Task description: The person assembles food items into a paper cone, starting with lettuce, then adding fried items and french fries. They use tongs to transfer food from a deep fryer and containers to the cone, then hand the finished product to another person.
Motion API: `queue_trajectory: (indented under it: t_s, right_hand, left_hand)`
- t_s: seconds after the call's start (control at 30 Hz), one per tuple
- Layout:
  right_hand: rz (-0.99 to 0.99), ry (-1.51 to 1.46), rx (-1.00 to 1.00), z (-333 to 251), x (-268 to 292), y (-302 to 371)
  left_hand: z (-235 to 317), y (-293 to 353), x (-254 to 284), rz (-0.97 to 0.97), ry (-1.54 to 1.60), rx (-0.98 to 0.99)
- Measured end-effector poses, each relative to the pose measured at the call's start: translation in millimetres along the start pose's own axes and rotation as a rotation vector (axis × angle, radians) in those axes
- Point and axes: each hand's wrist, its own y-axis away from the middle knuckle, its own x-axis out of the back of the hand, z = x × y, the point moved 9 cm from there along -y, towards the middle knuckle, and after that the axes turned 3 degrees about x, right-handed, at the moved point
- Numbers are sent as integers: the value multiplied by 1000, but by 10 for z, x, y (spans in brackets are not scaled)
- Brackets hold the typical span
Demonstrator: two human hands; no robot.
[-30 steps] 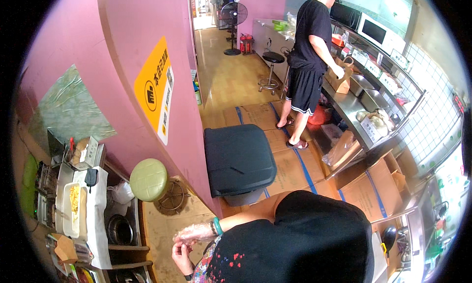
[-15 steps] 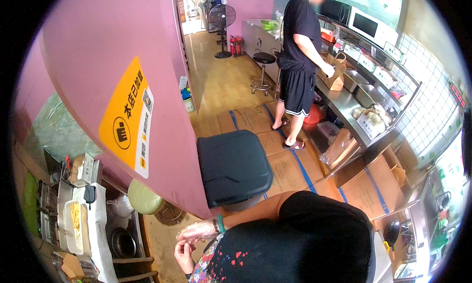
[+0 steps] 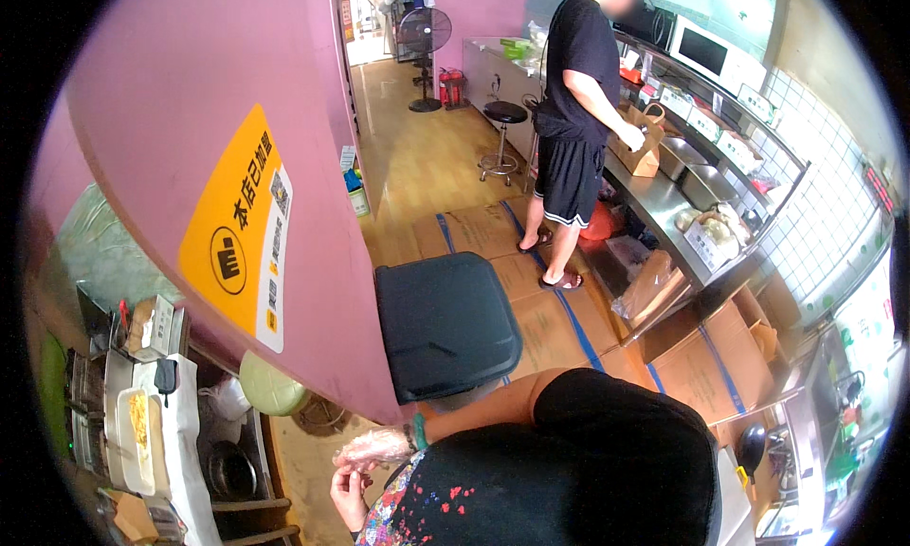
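My right hand [image 3: 372, 446] wears a thin clear plastic glove, with a teal band at the wrist. It is held flat in front of my chest and nothing shows in it. My bare left hand [image 3: 348, 494] sits just below it, its curled fingers reaching up to the glove's edge. Whether they pinch the glove is unclear. Both hands hover over the floor beside a pink wall [image 3: 190, 91] that carries a yellow sign [image 3: 237, 233]. My black top and patterned apron [image 3: 417, 508] hide my forearms.
A black lidded bin [image 3: 445, 323] stands right ahead, with a green stool [image 3: 270, 385] to its left. Shelves with trays and pots [image 3: 142, 423] are at lower left. Another person [image 3: 578, 119] stands at a steel counter [image 3: 664, 205] handling a brown paper bag. Flattened cardboard covers the floor.
The view has swung left, so the pink wall and yellow sign fill more of it. My hands stay together near my chest. The other person remains at the counter.
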Motion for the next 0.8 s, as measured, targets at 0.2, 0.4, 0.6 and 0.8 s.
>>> queue_trajectory:
  t_s: [0.2,0.4,0.6,0.8]
  right_hand:
    - [17,-96,51,-109,-181,-308]
    - [60,-70,-33,-170,-456,-596]
    - [59,-127,15,41,-516,-969]
    - [-39,-67,-63,225,-691,-1442]
  left_hand:
    - [237,-113,295,-45,-14,-30]
    - [253,-139,792,-15,6,-24]
    - [286,-200,1113,7,-12,-22]
    - [266,-265,1623,64,15,-56]
